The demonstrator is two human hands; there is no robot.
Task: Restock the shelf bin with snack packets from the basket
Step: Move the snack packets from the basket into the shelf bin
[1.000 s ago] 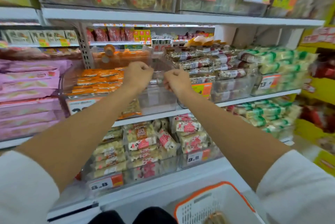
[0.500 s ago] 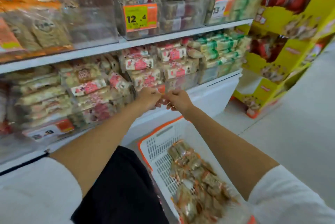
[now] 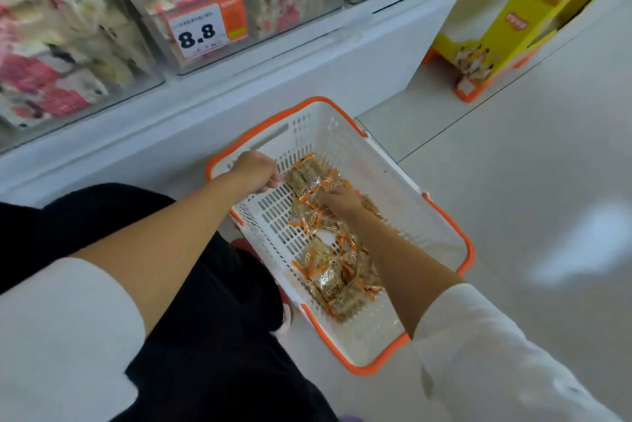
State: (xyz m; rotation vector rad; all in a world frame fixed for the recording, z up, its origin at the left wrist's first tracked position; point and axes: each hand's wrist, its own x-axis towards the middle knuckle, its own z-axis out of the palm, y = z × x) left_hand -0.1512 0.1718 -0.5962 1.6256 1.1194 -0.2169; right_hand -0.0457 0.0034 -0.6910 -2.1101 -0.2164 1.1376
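Right hand now down in basket, atop snack packets

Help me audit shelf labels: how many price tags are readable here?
1. The price tag reading 8.8 is stuck on the front of a clear shelf bin, above the basket. The neighbouring bins show none, but blur and the frame edges may hide more.

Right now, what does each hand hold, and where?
The left hand curls at the side wall of the basket; the right hand touches the snack packets. A firm grip cannot be told for either.
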